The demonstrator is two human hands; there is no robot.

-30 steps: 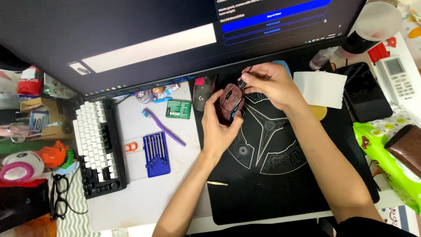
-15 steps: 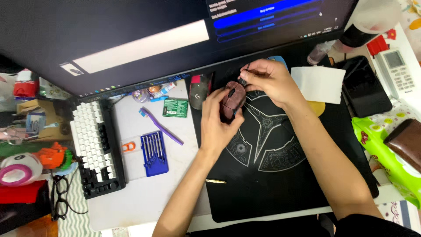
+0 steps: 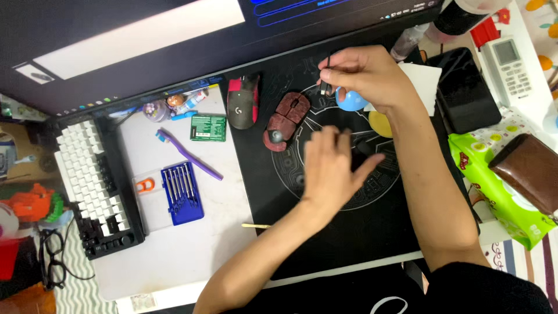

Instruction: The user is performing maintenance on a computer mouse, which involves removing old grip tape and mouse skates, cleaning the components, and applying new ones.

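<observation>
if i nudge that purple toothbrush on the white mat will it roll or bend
The purple toothbrush looks thin and light, so it would probably slide or pivot easily. Its bristle head likely stops rolling. The slim handle may flex slightly.

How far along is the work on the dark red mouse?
Done: the dark red computer mouse lies on the black desk mat, its shell apparently split open. In hand: the right hand pinches a thin dark tool; the left hand hovers open, blurred. Left: the mouse is not closed up; the blue screwdriver case sits open.
</observation>
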